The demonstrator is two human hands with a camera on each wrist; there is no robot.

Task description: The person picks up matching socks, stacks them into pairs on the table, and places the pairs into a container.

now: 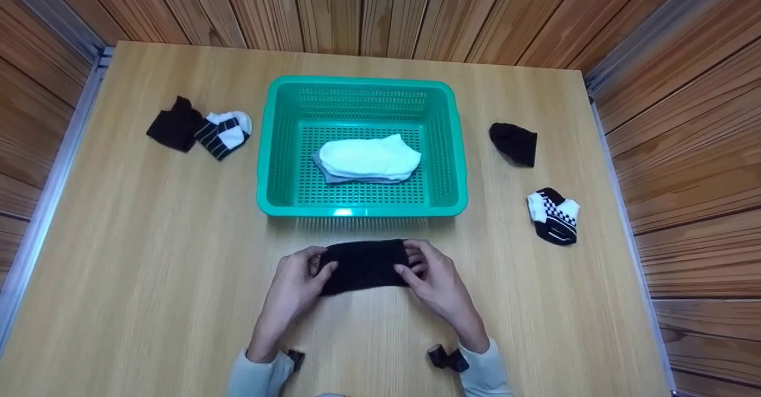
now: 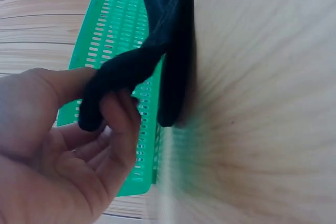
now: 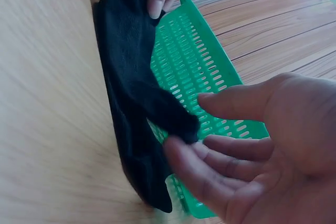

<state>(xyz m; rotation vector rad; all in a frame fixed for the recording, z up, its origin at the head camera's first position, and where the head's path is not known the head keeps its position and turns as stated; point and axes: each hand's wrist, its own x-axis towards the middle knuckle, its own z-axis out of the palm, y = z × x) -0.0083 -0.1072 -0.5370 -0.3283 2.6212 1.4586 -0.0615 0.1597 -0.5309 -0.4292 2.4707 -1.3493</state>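
Observation:
A black sock (image 1: 364, 267), doubled over lengthwise, stretches between both hands in front of the basket. My left hand (image 1: 299, 278) pinches its left end between thumb and fingers; the left wrist view shows that end of the sock (image 2: 121, 72) bent up in the grip. At the other end, my right hand (image 1: 433, 275) has thumb and fingers around the raised top layer. In the right wrist view the thumb (image 3: 231, 100) stands a little off the sock (image 3: 131, 66), and a blurred fingertip touches its end.
A green basket (image 1: 362, 213) holds a white sock (image 1: 368, 158) over a grey one (image 1: 333, 177). To its left lie a black sock (image 1: 176, 125) and a striped black-and-white pair (image 1: 223, 134). Rightward are another black sock (image 1: 515, 144) and a checkered pair (image 1: 556, 217). Wooden walls border the table.

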